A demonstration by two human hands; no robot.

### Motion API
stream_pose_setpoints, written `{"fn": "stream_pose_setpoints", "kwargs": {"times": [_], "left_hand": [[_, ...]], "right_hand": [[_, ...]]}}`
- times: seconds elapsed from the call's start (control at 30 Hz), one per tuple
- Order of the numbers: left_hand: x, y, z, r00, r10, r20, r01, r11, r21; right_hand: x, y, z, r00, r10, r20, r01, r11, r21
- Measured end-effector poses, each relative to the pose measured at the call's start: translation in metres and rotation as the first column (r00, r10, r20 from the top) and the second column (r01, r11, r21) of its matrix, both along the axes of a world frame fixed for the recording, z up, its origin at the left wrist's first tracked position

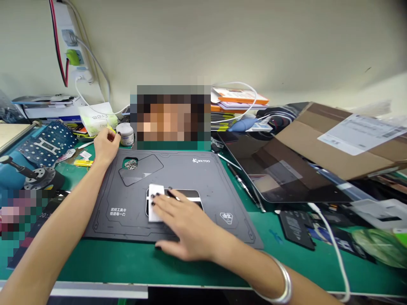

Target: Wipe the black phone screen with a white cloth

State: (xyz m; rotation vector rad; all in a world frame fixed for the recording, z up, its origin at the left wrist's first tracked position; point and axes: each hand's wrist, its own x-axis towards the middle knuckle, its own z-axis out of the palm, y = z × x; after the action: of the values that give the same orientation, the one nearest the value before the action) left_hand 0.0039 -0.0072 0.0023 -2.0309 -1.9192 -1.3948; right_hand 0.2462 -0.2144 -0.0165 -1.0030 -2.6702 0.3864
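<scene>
A phone (187, 205) with a dark, glossy face and a light band lies on the grey work mat (197, 178). Across its left end rests a small white wipe (156, 216). My right hand (187, 222) reaches over the phone, fingers stretched out with tips pressing on the wipe and thumb spread toward the mat's front edge. Beyond the mat's far left corner, my left hand (108, 145) is closed in a pinch beside a white jar (126, 134). Something yellow shows behind those fingers; what they hold is hidden. A clear screen protector (143, 171) lies on the mat.
On the right, a large dark screen panel (276, 173) leans by a cardboard box (343, 140). A pen-like tool (243, 185) lies beside the mat. Left are a metal-based tool (43, 180) and a dotted blue board (49, 144). A white cable (332, 248) crosses the front right.
</scene>
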Motion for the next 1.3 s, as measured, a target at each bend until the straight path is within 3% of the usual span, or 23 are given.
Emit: {"fn": "stream_pose_setpoints", "kwargs": {"times": [0.1, 0.2, 0.3, 0.4, 0.5, 0.6, 0.67, 0.8, 0.87, 0.93, 1.0, 1.07, 1.2, 1.3], "left_hand": [[0.001, -0.001, 0.0, 0.999, -0.044, -0.014, 0.043, 0.999, -0.013], [0.0, -0.001, -0.001, 0.996, -0.089, -0.032, 0.088, 0.996, -0.016], [0.001, -0.002, -0.001, 0.988, -0.141, -0.062, 0.14, 0.99, -0.019], [0.006, -0.007, -0.001, 0.96, -0.256, -0.113, 0.253, 0.967, -0.039], [0.016, -0.016, 0.0, 0.866, -0.467, -0.178, 0.451, 0.884, -0.124], [0.027, -0.032, 0.004, 0.732, -0.646, -0.214, 0.604, 0.762, -0.234], [0.033, -0.048, 0.009, 0.66, -0.717, -0.226, 0.657, 0.696, -0.29], [0.042, -0.09, 0.022, 0.491, -0.81, -0.32, 0.644, 0.585, -0.493], [0.041, -0.113, 0.024, 0.45, -0.797, -0.402, 0.567, 0.603, -0.561], [0.038, -0.132, 0.019, 0.416, -0.815, -0.403, 0.566, 0.579, -0.587], [0.033, -0.143, 0.011, 0.439, -0.804, -0.401, 0.576, 0.594, -0.561], [0.027, -0.147, 0.002, 0.457, -0.796, -0.397, 0.59, 0.605, -0.534], [0.02, -0.147, -0.006, 0.482, -0.788, -0.383, 0.6, 0.615, -0.511], [0.019, -0.15, -0.006, 0.485, -0.783, -0.391, 0.612, 0.623, -0.487]], "right_hand": [[-0.001, 0.001, -0.002, 0.998, 0.049, -0.028, -0.049, 0.999, -0.006], [-0.001, 0.001, -0.002, 1.0, -0.026, -0.002, 0.026, 1.0, -0.004], [-0.001, 0.001, -0.001, 0.999, 0.05, 0.0, -0.05, 0.999, -0.021], [0.001, 0.004, -0.002, 0.999, 0.038, -0.018, -0.038, 0.999, -0.012], [0.005, 0.008, -0.004, 0.996, -0.075, -0.043, 0.076, 0.997, 0.032], [0.008, 0.007, -0.006, 0.995, -0.031, -0.097, 0.037, 0.997, 0.063], [0.01, 0.007, -0.008, 0.994, -0.008, -0.109, 0.016, 0.997, 0.074], [0.016, 0.01, -0.009, 0.986, -0.14, -0.094, 0.149, 0.984, 0.097], [0.017, 0.009, -0.008, 0.985, -0.151, -0.088, 0.16, 0.981, 0.107], [0.014, 0.007, -0.008, 0.996, -0.06, -0.069, 0.066, 0.994, 0.09], [0.011, 0.005, -0.007, 0.998, 0.038, -0.05, -0.035, 0.998, 0.058], [0.008, 0.004, -0.007, 0.999, 0.031, -0.04, -0.028, 0.998, 0.053], [0.007, 0.003, -0.007, 0.988, -0.145, -0.051, 0.151, 0.978, 0.145], [0.006, 0.0, -0.007, 0.995, -0.044, -0.091, 0.059, 0.984, 0.168]]}}
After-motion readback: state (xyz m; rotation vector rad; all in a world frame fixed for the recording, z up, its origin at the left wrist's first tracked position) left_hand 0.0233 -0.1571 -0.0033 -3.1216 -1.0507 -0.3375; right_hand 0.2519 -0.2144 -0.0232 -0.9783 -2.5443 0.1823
